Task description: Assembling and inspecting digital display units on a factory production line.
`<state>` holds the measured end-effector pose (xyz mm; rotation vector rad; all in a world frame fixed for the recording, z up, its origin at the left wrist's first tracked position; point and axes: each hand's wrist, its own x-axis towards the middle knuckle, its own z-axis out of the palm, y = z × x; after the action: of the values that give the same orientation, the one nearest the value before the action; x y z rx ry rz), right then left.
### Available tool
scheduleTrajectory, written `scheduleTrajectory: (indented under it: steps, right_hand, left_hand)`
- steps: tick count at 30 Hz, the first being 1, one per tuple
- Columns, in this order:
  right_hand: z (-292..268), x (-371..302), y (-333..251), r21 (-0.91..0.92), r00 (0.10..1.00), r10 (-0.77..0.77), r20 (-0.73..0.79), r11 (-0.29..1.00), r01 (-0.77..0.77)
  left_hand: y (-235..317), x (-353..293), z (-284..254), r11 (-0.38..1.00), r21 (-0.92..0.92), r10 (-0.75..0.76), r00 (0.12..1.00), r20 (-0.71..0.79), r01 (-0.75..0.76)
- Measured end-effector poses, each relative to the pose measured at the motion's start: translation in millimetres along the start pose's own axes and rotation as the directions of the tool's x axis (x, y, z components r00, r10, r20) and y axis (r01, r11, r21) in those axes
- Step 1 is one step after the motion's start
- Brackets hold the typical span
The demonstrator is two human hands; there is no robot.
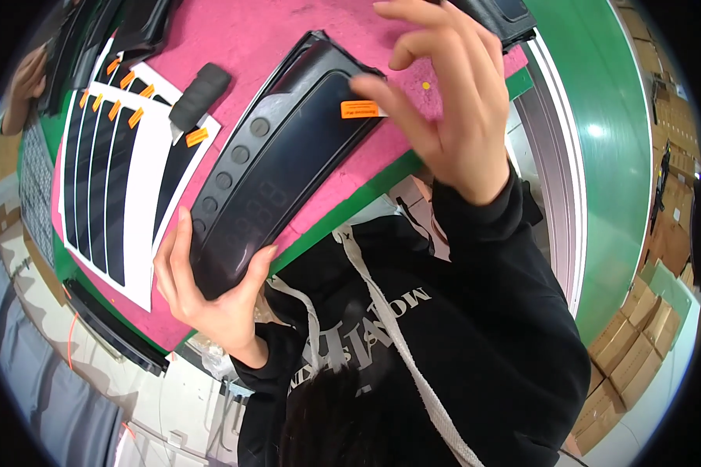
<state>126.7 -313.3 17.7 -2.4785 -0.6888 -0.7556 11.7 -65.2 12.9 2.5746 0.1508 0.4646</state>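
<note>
A long black control panel [288, 148] with a glossy dark display face and a row of round buttons lies slantwise in front of me. My left hand [210, 288] grips its lower left end, the thumb on one edge and the fingers on the other. An orange tab [358, 110] sticks out over the panel's edge near its upper right end. Beside that tab is my right hand [463, 101], slightly blurred, its fingers spread and curved with nothing visible between them. Its thumb tip is at the panel's upper edge; whether it touches cannot be told.
White sheets with black film strips [105, 187] and orange tabs lie left on the pink mat [249, 39]. A dark grey block [201, 95] rests on them. More black panels [144, 27] sit at the far left and far right. Another person's hand [31, 74] shows at far left.
</note>
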Motion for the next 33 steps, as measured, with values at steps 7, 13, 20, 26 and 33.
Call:
scheduleTrajectory:
  steps: [7,13,20,26,33]
  right_hand:
    - [18.6,-52.3,-77.5,0.17,0.913,-0.318,0.256,0.944,0.281]
    - [48.7,-61.5,-111.8,0.368,0.854,-0.491,0.173,0.836,0.407]
    - [42.1,-57.6,-73.1,0.192,0.942,-0.301,0.15,0.943,0.27]
    - [45.0,-53.3,-34.2,0.141,0.984,-0.1,-0.147,0.983,0.121]
    - [64.4,-65.6,-122.7,0.393,0.932,-0.361,0.027,0.861,0.322]
  left_hand:
    - [3.6,3.8,0.1,1.0,-0.004,-0.009,1.0,0.011,0.009]
    - [-6.9,0.7,5.0,1.0,-0.002,0.019,0.999,-0.033,-0.02]
    - [-3.3,-0.4,4.1,1.0,0.011,0.029,0.999,-0.035,-0.029]
    - [-7.8,-1.6,5.0,0.999,0.012,0.037,0.996,-0.086,-0.036]
    - [-6.2,1.6,6.1,0.997,0.012,0.073,0.993,-0.092,-0.072]
